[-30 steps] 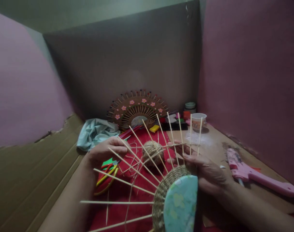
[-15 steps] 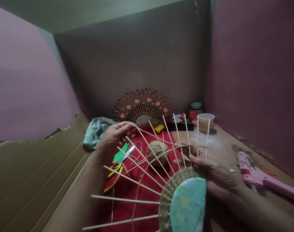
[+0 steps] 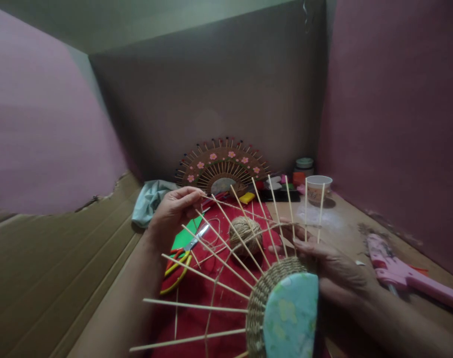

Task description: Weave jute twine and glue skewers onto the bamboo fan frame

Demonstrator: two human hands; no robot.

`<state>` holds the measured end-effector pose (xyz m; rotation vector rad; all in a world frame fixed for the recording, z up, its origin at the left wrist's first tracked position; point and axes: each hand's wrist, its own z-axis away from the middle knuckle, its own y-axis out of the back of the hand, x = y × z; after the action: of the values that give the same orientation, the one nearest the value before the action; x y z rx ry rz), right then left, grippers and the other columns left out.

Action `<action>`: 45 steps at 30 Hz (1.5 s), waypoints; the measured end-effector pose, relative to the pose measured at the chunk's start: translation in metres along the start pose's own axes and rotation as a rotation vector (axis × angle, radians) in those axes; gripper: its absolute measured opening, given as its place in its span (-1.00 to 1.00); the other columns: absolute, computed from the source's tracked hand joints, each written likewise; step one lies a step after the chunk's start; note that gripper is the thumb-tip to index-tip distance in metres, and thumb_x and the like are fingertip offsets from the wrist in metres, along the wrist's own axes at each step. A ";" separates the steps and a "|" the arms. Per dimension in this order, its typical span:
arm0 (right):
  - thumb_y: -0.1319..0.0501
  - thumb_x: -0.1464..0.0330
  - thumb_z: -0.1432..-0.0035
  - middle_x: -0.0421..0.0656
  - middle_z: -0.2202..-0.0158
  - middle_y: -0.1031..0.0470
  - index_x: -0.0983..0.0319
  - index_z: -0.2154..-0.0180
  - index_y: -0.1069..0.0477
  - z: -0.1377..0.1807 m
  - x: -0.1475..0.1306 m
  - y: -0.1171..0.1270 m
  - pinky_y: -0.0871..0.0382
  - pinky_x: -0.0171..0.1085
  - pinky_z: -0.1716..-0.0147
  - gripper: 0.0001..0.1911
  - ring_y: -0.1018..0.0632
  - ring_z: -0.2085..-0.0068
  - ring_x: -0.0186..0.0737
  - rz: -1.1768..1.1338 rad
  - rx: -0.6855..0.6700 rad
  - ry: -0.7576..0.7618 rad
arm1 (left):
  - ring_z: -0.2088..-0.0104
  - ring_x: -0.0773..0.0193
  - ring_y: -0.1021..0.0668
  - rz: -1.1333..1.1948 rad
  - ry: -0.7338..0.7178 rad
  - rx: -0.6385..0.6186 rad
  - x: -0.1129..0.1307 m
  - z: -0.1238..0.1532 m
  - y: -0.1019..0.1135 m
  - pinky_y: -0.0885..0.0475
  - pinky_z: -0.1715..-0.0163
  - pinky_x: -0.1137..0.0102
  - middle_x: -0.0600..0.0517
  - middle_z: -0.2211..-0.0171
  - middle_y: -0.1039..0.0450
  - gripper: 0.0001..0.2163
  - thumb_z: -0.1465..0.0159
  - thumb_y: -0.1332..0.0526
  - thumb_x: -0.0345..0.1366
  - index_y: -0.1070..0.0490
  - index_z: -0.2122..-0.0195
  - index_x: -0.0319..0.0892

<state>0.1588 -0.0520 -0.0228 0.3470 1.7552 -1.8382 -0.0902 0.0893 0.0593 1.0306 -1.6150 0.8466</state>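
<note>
A half-round fan frame (image 3: 257, 298) with thin wooden sticks spreading from a woven twine band stands tilted before me. Its inner half-disc (image 3: 291, 318) is covered in light blue patterned cloth. My right hand (image 3: 329, 266) grips the frame at its right side, thumb in front and fingers behind the sticks. Pinched in my left hand (image 3: 180, 204) is a strand of twine (image 3: 241, 207), pulled taut towards the right sticks. Another strand runs in a loose arc across the sticks. A ball of twine (image 3: 245, 236) lies behind them on red cloth.
Scissors (image 3: 182, 258) with yellow and red handles lie on the red cloth (image 3: 189, 323), by a green piece. A pink glue gun (image 3: 401, 271) and a plastic cup (image 3: 319, 189) are on the right. A finished flowered fan (image 3: 226, 159) leans at the back wall; crumpled blue cloth (image 3: 150, 201) sits left.
My left hand has drawn slightly left and down, with the twine still pinched. The right hand and the fan frame stay nearly where they were; the view shifts a little.
</note>
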 end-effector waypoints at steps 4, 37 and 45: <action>-0.20 0.49 -0.02 -0.09 0.40 -0.57 0.19 0.13 -0.36 0.001 -0.001 -0.003 -0.41 -0.14 0.30 -0.69 -0.57 0.38 -0.16 0.056 -0.042 -0.001 | 0.66 0.50 -0.28 -0.107 0.173 -0.163 -0.011 -0.002 0.017 -0.13 0.66 0.57 0.13 0.67 -0.28 -0.90 -0.02 -0.31 -0.32 -0.44 0.51 -0.23; -0.18 0.59 0.00 -0.11 0.13 -0.54 0.18 0.07 -0.36 0.004 -0.009 -0.007 -0.45 -0.15 0.25 -0.58 -0.58 0.25 -0.17 -0.034 0.061 0.121 | 0.70 0.44 -0.32 -0.075 0.390 -0.595 -0.024 0.022 -0.013 -0.16 0.71 0.54 0.05 0.69 -0.35 -0.89 -0.01 -0.29 -0.34 -0.54 0.44 -0.26; -0.18 0.60 0.01 -0.18 0.21 -0.57 0.15 0.14 -0.41 0.005 -0.010 -0.008 -0.46 -0.23 0.25 -0.62 -0.58 0.23 -0.17 -0.074 0.107 0.086 | 0.61 0.39 -0.34 -0.298 0.261 -0.582 -0.019 0.010 0.034 -0.21 0.64 0.49 -0.02 0.59 -0.43 -0.89 0.04 -0.31 -0.33 -0.56 0.47 -0.24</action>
<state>0.1631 -0.0547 -0.0105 0.4140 1.7522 -2.0016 -0.1223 0.0980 0.0371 0.6841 -1.3241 0.2640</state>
